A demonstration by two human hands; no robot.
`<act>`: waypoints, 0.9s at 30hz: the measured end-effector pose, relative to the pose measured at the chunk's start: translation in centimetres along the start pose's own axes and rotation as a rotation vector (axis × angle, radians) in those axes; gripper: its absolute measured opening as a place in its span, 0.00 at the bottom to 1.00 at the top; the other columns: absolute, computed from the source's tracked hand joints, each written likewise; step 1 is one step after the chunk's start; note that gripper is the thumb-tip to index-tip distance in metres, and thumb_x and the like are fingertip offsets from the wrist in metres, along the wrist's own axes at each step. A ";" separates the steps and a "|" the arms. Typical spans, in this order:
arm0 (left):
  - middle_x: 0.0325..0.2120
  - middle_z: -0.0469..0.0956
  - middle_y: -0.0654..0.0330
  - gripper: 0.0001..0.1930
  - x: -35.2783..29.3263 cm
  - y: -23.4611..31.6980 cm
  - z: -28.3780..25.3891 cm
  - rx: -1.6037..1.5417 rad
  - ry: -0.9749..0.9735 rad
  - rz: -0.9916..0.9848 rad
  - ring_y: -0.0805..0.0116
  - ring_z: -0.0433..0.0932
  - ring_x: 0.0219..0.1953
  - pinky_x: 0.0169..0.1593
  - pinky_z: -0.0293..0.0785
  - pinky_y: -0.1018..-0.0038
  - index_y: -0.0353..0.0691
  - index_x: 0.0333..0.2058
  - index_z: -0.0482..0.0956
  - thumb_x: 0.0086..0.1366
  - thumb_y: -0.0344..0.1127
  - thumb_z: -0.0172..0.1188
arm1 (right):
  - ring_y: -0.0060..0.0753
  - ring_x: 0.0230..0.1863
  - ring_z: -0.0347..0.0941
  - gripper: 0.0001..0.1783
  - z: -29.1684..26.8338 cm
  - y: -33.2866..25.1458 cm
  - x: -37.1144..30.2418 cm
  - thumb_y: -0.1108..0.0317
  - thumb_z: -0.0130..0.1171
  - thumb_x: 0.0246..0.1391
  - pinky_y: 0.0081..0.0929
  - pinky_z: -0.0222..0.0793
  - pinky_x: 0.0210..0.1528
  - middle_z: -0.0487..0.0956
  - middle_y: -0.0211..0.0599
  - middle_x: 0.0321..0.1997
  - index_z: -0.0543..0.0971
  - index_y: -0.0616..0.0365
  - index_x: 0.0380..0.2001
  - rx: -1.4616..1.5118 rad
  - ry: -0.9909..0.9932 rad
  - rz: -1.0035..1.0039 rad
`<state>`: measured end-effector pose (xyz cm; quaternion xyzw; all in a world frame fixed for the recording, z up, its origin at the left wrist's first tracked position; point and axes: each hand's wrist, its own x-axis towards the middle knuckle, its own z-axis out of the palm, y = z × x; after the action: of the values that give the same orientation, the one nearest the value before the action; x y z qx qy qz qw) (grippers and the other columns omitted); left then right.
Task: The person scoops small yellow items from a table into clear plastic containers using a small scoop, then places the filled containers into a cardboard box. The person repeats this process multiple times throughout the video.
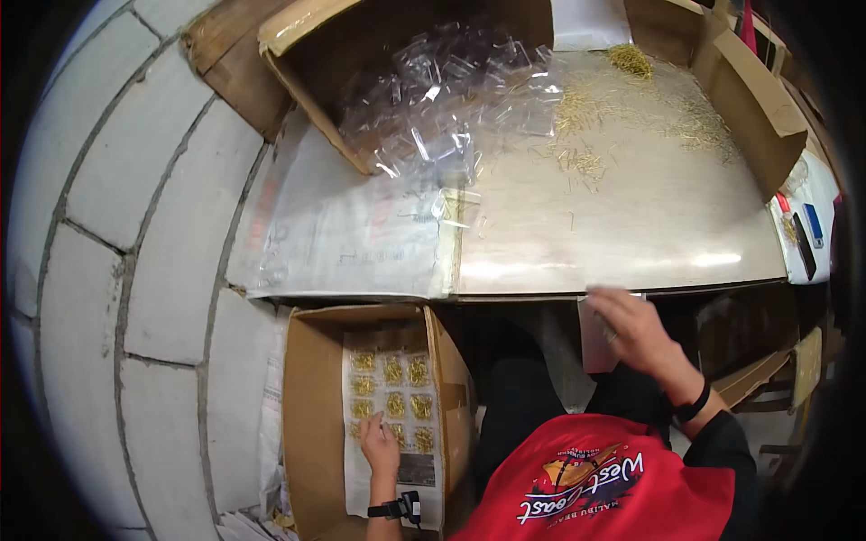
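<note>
The left hand [380, 444] is down inside an open cardboard box [312, 406] that stands just below the desk [622, 248], on the person's left. Its fingers are slightly bent and only a little apart, with the tips at the lower left of the small filled bags [395, 403]; whether they pinch a bag or merely touch one, I cannot tell. These bags are clear, each with a clump of gold pins in it, and they lie flat in three columns on a white sheet [357, 478] within the box.

The right hand [630, 332] is by the front edge of the desk, above a pale flat piece [595, 341] that hangs below that edge. Its fingers are stretched out and close together, pointing left; its underside is hidden, so I cannot tell if it holds anything. There is a dark band [693, 403] on the right wrist and a black strap with a small box [397, 508] on the left one.

On the desk, loose gold pins [582, 164] are scattered over the brown surface, with a thick heap [630, 61] near the back. Left of them, clear empty bags [433, 90] are piled in and before a cardboard box lying on its side [311, 113]. A blue tool [814, 225] lies at the far right, next to a black one [803, 248]
</note>
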<state>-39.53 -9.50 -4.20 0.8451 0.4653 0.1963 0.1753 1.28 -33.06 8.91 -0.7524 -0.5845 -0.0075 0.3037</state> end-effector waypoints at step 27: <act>0.47 0.73 0.46 0.08 30.6 23.2 10.6 -0.427 -0.077 0.196 0.60 0.75 0.39 0.42 0.71 0.71 0.32 0.21 0.68 0.52 0.27 0.59 | 0.63 0.70 0.34 0.42 -0.8 22.1 20.7 0.35 0.33 0.57 0.60 0.38 0.66 0.43 0.52 0.71 0.48 0.50 0.67 -0.403 -0.401 0.511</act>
<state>-2.58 3.75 2.96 0.8369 0.3220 0.2738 0.3478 27.71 -18.25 7.26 -0.9050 -0.4125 0.1012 0.0216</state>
